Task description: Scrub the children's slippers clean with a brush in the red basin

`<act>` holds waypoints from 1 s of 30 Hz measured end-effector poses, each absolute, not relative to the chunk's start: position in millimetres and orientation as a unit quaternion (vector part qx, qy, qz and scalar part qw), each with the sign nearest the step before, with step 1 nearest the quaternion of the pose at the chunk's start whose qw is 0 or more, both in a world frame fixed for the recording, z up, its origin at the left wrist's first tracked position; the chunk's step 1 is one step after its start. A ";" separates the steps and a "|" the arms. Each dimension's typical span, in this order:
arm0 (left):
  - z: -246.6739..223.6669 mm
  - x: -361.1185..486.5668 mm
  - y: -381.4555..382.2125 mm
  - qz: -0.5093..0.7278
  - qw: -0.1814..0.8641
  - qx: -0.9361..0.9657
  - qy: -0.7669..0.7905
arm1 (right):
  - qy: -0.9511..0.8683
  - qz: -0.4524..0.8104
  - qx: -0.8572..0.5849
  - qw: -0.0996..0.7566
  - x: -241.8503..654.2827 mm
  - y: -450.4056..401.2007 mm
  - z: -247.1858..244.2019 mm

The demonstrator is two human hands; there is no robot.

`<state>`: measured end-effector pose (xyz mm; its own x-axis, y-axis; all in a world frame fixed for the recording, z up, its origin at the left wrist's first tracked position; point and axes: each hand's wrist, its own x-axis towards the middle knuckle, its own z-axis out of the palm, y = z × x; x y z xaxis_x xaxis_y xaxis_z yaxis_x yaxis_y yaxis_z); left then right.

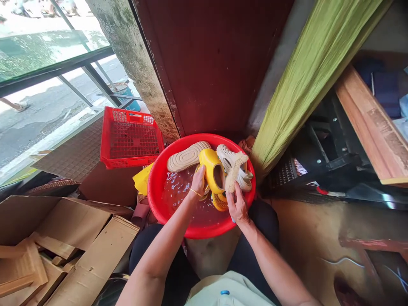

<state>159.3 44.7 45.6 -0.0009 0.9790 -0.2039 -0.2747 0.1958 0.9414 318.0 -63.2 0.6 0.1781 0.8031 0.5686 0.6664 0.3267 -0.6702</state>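
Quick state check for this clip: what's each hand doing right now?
Left hand: closed, gripping the yellow clog.
Right hand: closed, holding the pale-bristled brush.

Bright daylight pours in on the left through the wide window opening with its black metal frame, sunlit grey pavement showing beyond, and right beside it stands a rough, weathered wall of mottled grey-and-brown plaster! Straight ahead it's all flat, dark maroon panel, and there on its right hangs the long yellow-green cloth curtain, slanting down across the view. Over to the far right, a thick brown wooden board juts out beside shadowy black metal framework, with the patchy, dull brown floor down below in softer light.
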 end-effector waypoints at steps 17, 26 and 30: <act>49.0 73.8 123.4 0.162 0.133 0.720 0.662 | -0.686 0.198 -0.590 0.376 320.2 -56.7 15.0; 17.2 28.2 166.8 -0.082 0.025 0.752 0.653 | -0.713 0.214 -0.558 0.367 314.5 -57.3 9.0; 13.8 32.7 169.7 -0.076 0.034 0.750 0.657 | -0.718 0.210 -0.565 0.349 315.5 -56.1 3.4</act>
<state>32.7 169.7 13.8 0.1265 0.9793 -0.1581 0.9895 -0.1357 -0.0491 315.5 -56.1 3.4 -0.1189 0.9574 0.2630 0.6640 0.2737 -0.6959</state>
